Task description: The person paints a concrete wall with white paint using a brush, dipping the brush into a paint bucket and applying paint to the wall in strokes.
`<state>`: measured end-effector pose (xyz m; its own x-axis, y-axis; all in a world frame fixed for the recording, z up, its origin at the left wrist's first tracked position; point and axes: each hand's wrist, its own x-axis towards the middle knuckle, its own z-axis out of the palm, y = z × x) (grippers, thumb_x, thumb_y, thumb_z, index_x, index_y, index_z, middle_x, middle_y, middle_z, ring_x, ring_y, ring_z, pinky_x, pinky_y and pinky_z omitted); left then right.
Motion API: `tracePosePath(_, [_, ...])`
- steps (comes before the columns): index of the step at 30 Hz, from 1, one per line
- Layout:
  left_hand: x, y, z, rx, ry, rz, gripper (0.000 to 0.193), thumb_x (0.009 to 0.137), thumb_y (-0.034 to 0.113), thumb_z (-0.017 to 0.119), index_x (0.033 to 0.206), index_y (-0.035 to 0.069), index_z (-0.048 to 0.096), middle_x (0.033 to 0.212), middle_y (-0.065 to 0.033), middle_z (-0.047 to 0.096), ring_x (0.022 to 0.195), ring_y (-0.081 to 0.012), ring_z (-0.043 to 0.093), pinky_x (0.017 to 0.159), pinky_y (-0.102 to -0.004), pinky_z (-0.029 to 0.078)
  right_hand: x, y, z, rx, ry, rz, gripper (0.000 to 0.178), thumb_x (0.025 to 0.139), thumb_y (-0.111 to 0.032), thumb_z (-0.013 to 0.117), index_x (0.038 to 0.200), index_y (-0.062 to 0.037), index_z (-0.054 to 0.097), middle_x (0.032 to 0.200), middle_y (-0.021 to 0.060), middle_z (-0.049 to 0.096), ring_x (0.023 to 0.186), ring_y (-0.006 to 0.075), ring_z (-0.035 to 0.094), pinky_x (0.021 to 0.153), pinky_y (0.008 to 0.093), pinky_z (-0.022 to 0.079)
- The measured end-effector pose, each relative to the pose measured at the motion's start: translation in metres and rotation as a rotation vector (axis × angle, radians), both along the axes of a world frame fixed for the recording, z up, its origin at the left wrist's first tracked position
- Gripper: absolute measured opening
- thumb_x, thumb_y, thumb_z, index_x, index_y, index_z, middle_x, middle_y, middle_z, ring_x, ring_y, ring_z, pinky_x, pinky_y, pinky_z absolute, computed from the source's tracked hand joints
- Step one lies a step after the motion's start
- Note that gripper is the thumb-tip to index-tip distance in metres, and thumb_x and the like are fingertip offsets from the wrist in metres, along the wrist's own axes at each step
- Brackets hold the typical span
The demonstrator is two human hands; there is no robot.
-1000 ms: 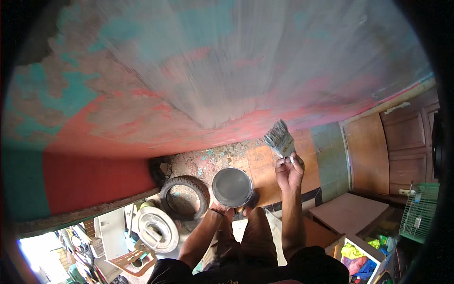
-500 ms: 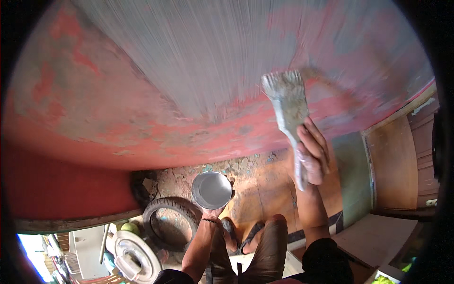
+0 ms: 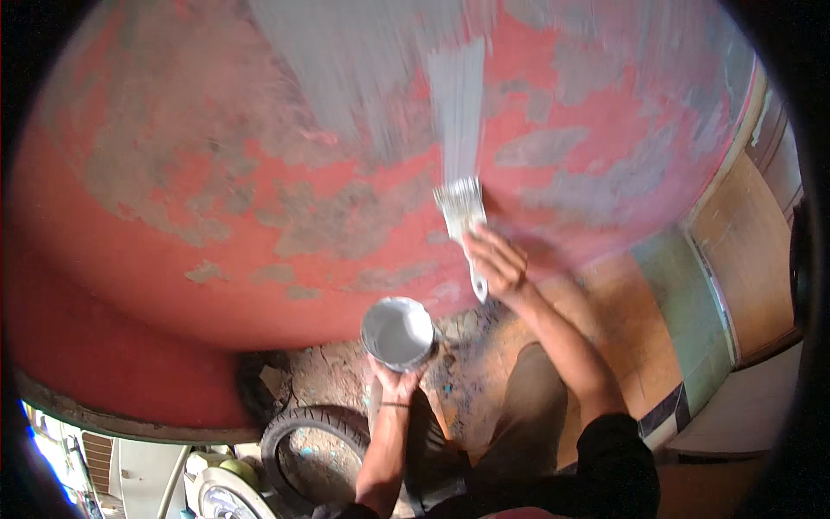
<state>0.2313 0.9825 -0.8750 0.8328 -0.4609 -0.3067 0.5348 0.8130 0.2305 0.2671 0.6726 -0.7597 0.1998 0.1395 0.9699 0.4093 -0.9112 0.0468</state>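
My right hand (image 3: 496, 261) grips a white-handled paintbrush (image 3: 464, 216), its wide bristles pressed against the red wall (image 3: 380, 285). Above the bristles runs a fresh light-grey stripe (image 3: 460, 104). Grey paint covers much of the wall's upper part; lower down, red shows with patchy bare plaster. In my left hand (image 3: 396, 374) rests a round container (image 3: 398, 334) holding light-grey paint, held from below and near the wall's foot. The fingers under the container are partly hidden.
A black tyre (image 3: 275, 450) lies on the floor at the lower left, beside a round pale object (image 3: 226, 495). Crumbled plaster (image 3: 333, 372) litters the floor along the wall. Brown panels (image 3: 743, 251) stand to the right. My bent knees are beneath my arms.
The brush has come down onto the wall, leaving a grey vertical stripe. My view has shifted, and my knees are more bent. The container remains in my left hand.
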Motion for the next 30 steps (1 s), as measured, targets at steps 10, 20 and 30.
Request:
tracePosePath(10, [-0.012, 0.012, 0.029, -0.072, 0.027, -0.019, 0.083, 0.091, 0.073, 0.057, 0.153, 0.019, 0.049, 0.156, -0.0111, 0.051, 0.143, -0.0378, 0.05, 0.115, -0.0657, 0.041, -0.023, 0.01, -0.118, -0.019, 0.277, 0.047, 0.007, 0.089, -0.006, 0.075, 0.094, -0.0032, 0.078, 0.113, 0.0046, 0.079, 0.117, 0.0273, 0.072, 0.089, 0.0389, 0.063])
tracePosePath(20, [-0.011, 0.026, 0.023, -0.062, -0.015, 0.032, 0.095, 0.079, 0.068, 0.068, 0.156, 0.019, 0.044, 0.156, -0.0178, 0.047, 0.139, -0.0481, 0.048, 0.112, -0.0704, 0.04, -0.042, 0.036, -0.214, 0.118, 0.866, 0.128, 0.043, 0.076, 0.002, 0.072, 0.118, -0.005, 0.072, 0.123, 0.0114, 0.073, 0.113, 0.0328, 0.071, 0.09, 0.0455, 0.062])
tracePosePath(30, [-0.028, 0.042, 0.011, -0.072, -0.117, 0.036, 0.094, 0.085, 0.07, 0.064, 0.159, 0.017, 0.041, 0.157, -0.0205, 0.046, 0.137, -0.0522, 0.049, 0.114, -0.074, 0.036, -0.009, -0.02, 0.069, 0.136, 0.515, 0.267, 0.025, 0.08, 0.001, 0.076, 0.104, -0.0079, 0.077, 0.094, 0.0117, 0.077, 0.077, 0.0293, 0.075, 0.063, 0.0418, 0.058])
